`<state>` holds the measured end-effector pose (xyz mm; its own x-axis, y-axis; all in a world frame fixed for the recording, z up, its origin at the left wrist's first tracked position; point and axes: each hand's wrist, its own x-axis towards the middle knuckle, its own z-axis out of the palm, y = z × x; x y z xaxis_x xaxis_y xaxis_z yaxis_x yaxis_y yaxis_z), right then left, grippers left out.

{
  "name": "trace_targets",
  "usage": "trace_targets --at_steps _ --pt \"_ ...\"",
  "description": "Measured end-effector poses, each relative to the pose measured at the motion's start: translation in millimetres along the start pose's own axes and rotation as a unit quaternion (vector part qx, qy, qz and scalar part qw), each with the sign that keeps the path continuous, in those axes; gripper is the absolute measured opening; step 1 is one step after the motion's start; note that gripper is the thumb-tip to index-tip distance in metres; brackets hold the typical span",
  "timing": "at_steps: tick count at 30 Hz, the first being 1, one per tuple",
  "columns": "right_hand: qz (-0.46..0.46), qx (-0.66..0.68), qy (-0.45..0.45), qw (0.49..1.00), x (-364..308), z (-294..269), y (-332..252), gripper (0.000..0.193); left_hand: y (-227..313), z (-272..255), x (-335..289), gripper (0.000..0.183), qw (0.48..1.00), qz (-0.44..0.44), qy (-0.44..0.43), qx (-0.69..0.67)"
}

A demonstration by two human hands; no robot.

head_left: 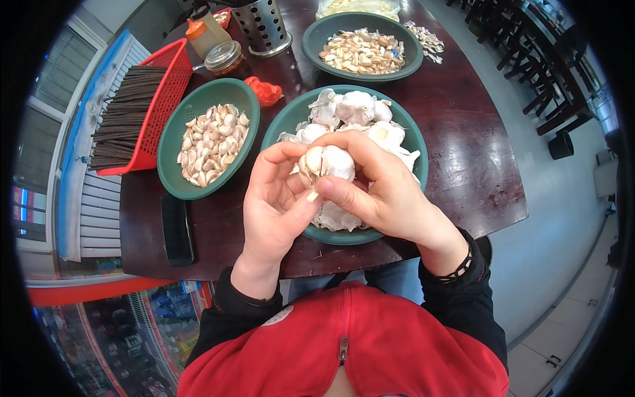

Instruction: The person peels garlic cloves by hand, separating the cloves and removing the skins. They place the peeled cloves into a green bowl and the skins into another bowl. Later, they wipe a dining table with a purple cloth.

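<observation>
Between both hands, above the near green bowl [420, 149], is a garlic bulb [334, 163] with a few cloves showing at its split left side. My left hand [278, 198] grips it from the left, thumb at the pale stem end. From the right, my right hand [390, 188] curls its fingers over the bulb, its thumb pressed against the lower side. Whole garlic bulbs [357, 108] and papery skins fill the bowl beneath, partly hidden by my hands. Left of my hands, separated garlic cloves [211, 142] lie in a second green bowl [173, 178].
A third green bowl [311, 56] at the back holds cloves and skin bits. Dark sticks fill a red basket [149, 149] at the left. A lidded jar [225, 59], a perforated metal holder [263, 30] and a black phone-like slab [176, 231] also stand or lie on the table.
</observation>
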<state>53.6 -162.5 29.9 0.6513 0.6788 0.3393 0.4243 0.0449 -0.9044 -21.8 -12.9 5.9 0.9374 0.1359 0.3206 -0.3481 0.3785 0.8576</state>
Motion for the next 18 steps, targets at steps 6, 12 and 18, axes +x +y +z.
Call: trace_targets --at_steps 6,12,18 --pt "0.027 -0.024 -0.002 0.999 -4.8 2.9 -2.5 0.025 2.0 0.5 -2.8 0.05 1.0 -0.003 -0.021 0.003" --pt "-0.011 0.104 0.041 0.994 -1.9 1.3 2.7 0.037 -1.2 1.5 -5.7 0.05 0.998 -0.005 -0.037 -0.053" --pt "0.011 0.109 0.036 0.993 1.0 1.0 2.1 0.023 1.0 -4.2 -4.4 0.05 0.997 -0.02 -0.068 -0.024"
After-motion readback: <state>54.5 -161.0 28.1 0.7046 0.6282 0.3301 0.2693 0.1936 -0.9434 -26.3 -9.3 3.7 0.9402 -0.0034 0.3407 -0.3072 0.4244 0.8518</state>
